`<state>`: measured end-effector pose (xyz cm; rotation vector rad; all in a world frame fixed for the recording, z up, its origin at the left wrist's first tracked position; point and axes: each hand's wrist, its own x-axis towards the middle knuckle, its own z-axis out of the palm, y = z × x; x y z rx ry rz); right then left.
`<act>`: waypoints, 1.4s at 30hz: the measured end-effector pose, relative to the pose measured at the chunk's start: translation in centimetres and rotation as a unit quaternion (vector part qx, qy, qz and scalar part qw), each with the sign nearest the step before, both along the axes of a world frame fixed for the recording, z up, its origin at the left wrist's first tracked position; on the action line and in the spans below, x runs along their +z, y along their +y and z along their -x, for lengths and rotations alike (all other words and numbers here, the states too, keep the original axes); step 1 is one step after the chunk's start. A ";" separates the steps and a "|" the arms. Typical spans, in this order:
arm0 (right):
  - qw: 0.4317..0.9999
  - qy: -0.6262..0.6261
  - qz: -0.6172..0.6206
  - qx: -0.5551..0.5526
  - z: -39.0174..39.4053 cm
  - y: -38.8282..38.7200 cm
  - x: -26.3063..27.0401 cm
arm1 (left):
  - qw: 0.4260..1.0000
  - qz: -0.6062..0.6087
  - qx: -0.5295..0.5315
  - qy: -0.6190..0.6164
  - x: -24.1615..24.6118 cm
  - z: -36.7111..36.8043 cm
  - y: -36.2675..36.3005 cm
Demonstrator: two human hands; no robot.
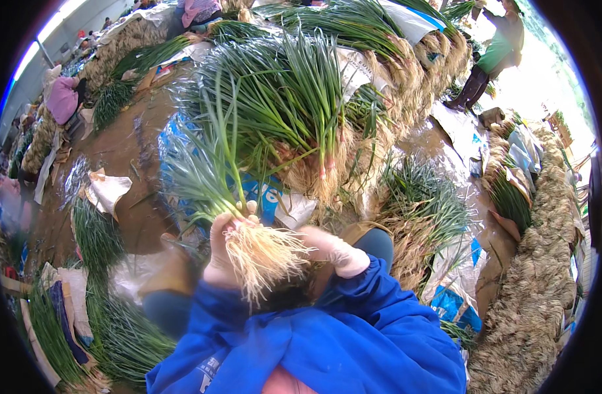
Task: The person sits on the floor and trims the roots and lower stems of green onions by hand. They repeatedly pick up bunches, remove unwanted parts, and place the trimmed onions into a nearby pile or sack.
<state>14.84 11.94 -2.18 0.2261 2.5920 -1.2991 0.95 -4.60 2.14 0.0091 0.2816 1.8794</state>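
My left hand (220,258), in a pale glove, grips a bunch of scallion-like plants (237,216) around the base of the stems. Its pale roots (266,253) hang out towards my right hand, and its green leaves point up and left. My right hand (330,248), also gloved and slightly blurred, is beside the root tips; its fingertips are not clear enough to tell whether they hold anything. Just ahead lies a large heap of the same plants (281,98), roots towards me, partly over a blue and white woven sack (269,197).
More rooted plants (424,212) lie at my right, with leafy bundles (128,335) at lower left. Stacked bundles form a long root-faced wall (527,285) on the right. People work at the left (64,98) and upper right (497,49). The brown floor (119,152) looks wet.
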 end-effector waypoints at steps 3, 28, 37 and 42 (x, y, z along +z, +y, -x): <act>0.870 0.178 -0.211 -0.408 0.4 3.8 1.6 | 1.000 0.011 -0.021 -0.011 -0.4 0.6 0.7; 0.864 0.419 -0.049 -0.276 -0.2 0.2 1.6 | 0.991 0.066 -0.064 0.101 -2.2 0.2 7.8; 0.599 0.213 0.628 -0.449 7.2 2.0 0.5 | 0.990 0.074 -0.058 0.102 -3.2 0.1 7.2; 0.520 0.158 0.679 -0.493 8.5 1.1 -1.8 | 0.996 0.054 -0.063 0.023 -2.4 -0.5 6.0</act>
